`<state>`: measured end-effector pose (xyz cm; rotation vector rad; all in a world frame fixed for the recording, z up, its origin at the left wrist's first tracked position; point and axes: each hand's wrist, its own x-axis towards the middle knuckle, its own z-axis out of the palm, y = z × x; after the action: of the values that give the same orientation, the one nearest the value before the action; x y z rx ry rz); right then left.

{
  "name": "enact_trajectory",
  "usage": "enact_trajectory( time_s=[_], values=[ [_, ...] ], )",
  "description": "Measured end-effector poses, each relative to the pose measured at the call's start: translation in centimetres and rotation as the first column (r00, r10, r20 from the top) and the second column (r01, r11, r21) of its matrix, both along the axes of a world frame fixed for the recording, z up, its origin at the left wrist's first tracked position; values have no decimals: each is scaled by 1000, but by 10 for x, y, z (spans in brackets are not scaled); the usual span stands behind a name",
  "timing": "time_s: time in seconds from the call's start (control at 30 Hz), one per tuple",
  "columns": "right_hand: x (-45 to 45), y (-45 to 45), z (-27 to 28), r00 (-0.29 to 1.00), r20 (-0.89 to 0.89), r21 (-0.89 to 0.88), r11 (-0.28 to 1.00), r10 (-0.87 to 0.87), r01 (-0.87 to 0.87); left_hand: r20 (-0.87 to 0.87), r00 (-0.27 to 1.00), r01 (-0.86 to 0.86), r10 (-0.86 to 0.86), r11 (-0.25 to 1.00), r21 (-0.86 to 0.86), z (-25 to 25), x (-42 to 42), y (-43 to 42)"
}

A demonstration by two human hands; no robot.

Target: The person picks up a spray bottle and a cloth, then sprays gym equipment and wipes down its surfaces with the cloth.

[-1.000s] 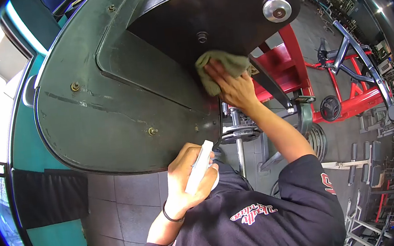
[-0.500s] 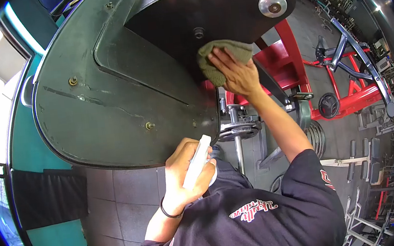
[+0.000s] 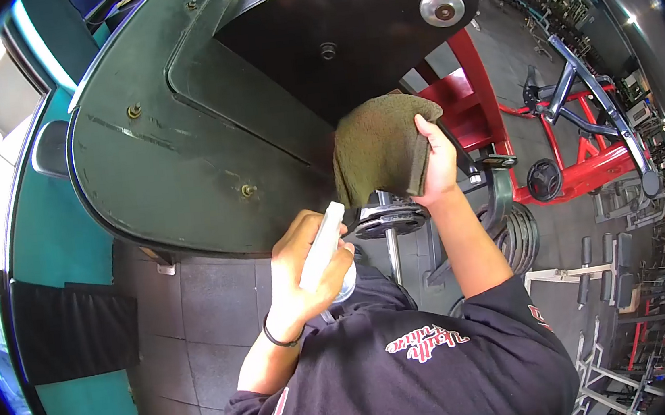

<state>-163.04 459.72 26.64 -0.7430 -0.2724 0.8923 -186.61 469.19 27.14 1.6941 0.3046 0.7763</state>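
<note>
My left hand (image 3: 306, 263) is wrapped round the neck of a white spray bottle (image 3: 323, 249), held low in front of my chest; most of the bottle's body is hidden by the hand. In my right hand (image 3: 438, 160) is an olive-green cloth (image 3: 378, 144), gripped at its right edge with the thumb on top. The cloth hangs spread out in front of the large dark machine panel (image 3: 206, 164). Whether it touches the panel I cannot tell. Above it is the machine's black cover (image 3: 347, 36) with a round metal cap (image 3: 442, 9).
Red machine frames (image 3: 474, 103) stand beyond my right hand. Weight plates (image 3: 389, 222) sit on a post below the cloth, with more plates (image 3: 521, 240) to the right. A black pad (image 3: 78, 327) is by the teal wall at left, over dark floor tiles (image 3: 219, 325).
My right hand has come off the black cover and down toward me, turning over. The cloth, pressed flat under my fingers before, now hangs open from the hand. My left hand keeps the bottle.
</note>
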Motion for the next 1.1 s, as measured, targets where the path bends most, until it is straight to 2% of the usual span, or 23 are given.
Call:
enact_trajectory(
  time_s=[0.07, 0.13, 0.17, 0.27, 0.3, 0.37, 0.47, 0.53, 0.57, 0.7, 0.73, 0.83, 0.9, 0.97, 1.03, 1.1],
  values=[
    [-3, -10, 14, 986, -89, 110, 985, 144, -134, -6, 1000, 12, -12, 1000, 2, -3, 0, 1],
    [-6, -16, 22, 975, -109, 141, 974, 194, -178, -24, 999, 28, -29, 999, -39, -2, 0, 0],
    [-5, -17, 25, 969, -110, 149, 968, 221, -204, 24, 999, 44, -43, 999, -32, -2, 0, 0],
    [-8, -22, 35, 955, -108, 162, 952, 277, -258, 41, 999, 11, -26, 942, 336, 14, -2, 7],
    [-9, -24, 40, 950, -106, 164, 948, 292, -273, 36, 995, 83, -96, 959, 273, 10, -4, 11],
    [-15, -26, 51, 956, -82, 122, 955, 282, -272, 133, 970, 155, -201, 942, 297, 8, -4, 20],
    [-18, -30, 51, 956, -80, 87, 957, 283, -276, 173, 925, 324, -338, 940, 106, 17, -4, 22],
    [-16, -29, 43, 959, -69, 63, 961, 274, -270, 183, 897, 428, -402, 893, -138, 24, -6, 15],
    [-15, -28, 34, 964, -57, 45, 965, 261, -259, 176, 934, 350, -310, 889, -296, 31, -5, 4],
    [-23, -35, -1, 952, -141, -46, 959, 272, -281, 162, 955, 268, -249, 957, -114, 16, 4, 5],
    [-28, -39, -8, 946, -180, -71, 956, 269, -285, 147, 959, 264, -241, 951, -160, 16, 4, 5],
    [-41, -50, -23, 956, -137, -81, 959, 259, -272, 111, 968, 247, -224, 926, -284, 17, 4, 5],
    [-37, -52, -23, 957, -57, -125, 949, 285, -290, 88, 970, 242, -225, 905, -350, 15, 2, 7],
    [-31, -55, -20, 952, 1, -166, 938, 307, -303, -8, 971, 214, -238, 886, -411, 16, 2, 11],
    [-34, -52, 0, 975, 58, -295, 937, 216, -190, -96, 963, 190, -252, 886, -422, 15, 4, 12],
    [-39, -50, 13, 975, 159, -363, 928, 155, -88, -97, 974, 158, -206, 918, -364, 11, 9, 5]
  ],
)
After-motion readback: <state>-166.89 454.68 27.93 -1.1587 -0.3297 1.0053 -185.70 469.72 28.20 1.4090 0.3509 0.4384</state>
